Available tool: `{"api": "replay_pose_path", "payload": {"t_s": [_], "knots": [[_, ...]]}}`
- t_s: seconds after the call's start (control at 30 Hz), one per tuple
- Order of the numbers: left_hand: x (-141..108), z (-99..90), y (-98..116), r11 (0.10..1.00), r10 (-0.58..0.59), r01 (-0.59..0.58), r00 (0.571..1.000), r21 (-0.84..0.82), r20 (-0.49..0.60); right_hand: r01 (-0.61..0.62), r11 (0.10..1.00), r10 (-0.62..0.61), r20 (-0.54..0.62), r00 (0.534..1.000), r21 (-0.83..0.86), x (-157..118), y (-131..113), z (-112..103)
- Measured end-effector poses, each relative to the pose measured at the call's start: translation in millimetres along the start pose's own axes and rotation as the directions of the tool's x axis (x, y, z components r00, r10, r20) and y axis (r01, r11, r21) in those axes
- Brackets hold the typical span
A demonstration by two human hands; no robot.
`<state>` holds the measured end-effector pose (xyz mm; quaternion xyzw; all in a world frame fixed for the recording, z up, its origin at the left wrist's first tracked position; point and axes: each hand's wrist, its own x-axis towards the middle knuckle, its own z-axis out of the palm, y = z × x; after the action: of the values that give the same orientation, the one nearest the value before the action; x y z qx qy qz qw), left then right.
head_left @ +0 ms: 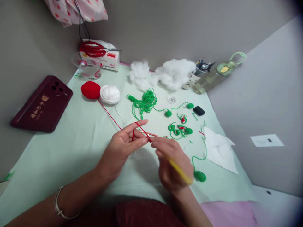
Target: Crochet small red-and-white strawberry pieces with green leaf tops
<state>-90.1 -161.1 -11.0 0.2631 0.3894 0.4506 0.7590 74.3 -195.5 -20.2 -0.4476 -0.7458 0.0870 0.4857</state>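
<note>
Red yarn (109,114) runs from the red ball (91,90) to my left hand (125,143), where it loops round the fingers. The thumb and a finger of that hand pinch the yarn near their tips. My right hand (174,160) holds a crochet hook with a yellow handle (180,171), blurred by motion, and its fingertips meet the small red stitch at the left thumb. A white yarn ball (110,94) sits beside the red one. Behind my fingers, an orange stick-like tool (151,134) lies on the table.
Tangled green yarn (148,101), small green crocheted pieces (200,176) and white stuffing (175,73) lie beyond and to the right. A dark red phone (42,104) is at left. Scissors (94,49) rest on a box (110,61); a bottle (213,77) stands at back right.
</note>
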Motion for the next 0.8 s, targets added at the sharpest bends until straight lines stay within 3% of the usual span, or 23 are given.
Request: {"api": "replay_pose_path", "payload": {"t_s": [0.07,0.13,0.23,0.3,0.37,0.43,0.6,0.7,0.8], "knots": [[-0.1,1.2,-1.0,0.997,-0.05,0.051,0.998,-0.052,0.028,0.109,0.982,-0.099,0.069,0.993,-0.157,-3.9,-0.4,1.0],[0.3,1.7,-0.8,0.985,-0.136,0.144,0.987,-0.097,0.087,0.103,0.977,-0.093,0.06,0.994,-0.187,-4.5,-0.9,1.0],[1.2,0.9,1.3,0.953,-0.245,0.267,0.957,-0.141,0.158,-0.06,0.997,0.063,-0.073,0.995,0.043,1.1,-1.9,-0.8],[1.4,0.1,2.5,0.95,-0.242,0.267,0.957,-0.163,0.157,-0.176,0.936,0.228,-0.142,0.963,0.305,6.6,-1.4,-1.2],[0.8,-0.4,2.4,0.965,-0.199,0.217,0.972,-0.147,0.128,-0.257,0.831,0.348,-0.101,0.932,0.494,11.5,0.5,0.2],[-0.6,0.0,1.4,0.982,-0.156,0.168,0.98,-0.09,0.123,-0.312,0.777,0.391,-0.032,0.92,0.547,14.6,2.6,2.7],[-4.1,3.4,0.7,0.997,-0.073,0.071,0.993,0.015,0.097,-0.274,0.853,0.32,-0.031,0.947,0.445,12.3,1.7,6.1],[-3.8,5.5,0.0,0.998,-0.063,0.063,0.997,-0.004,0.047,-0.119,0.98,0.131,-0.068,0.989,0.158,4.7,-0.9,7.2],[-1.9,5.4,-2.3,0.986,-0.142,0.147,0.988,-0.084,0.067,0.0,1.0,-0.002,-0.1,0.995,-0.018,-0.3,-1.6,7.9]]}}
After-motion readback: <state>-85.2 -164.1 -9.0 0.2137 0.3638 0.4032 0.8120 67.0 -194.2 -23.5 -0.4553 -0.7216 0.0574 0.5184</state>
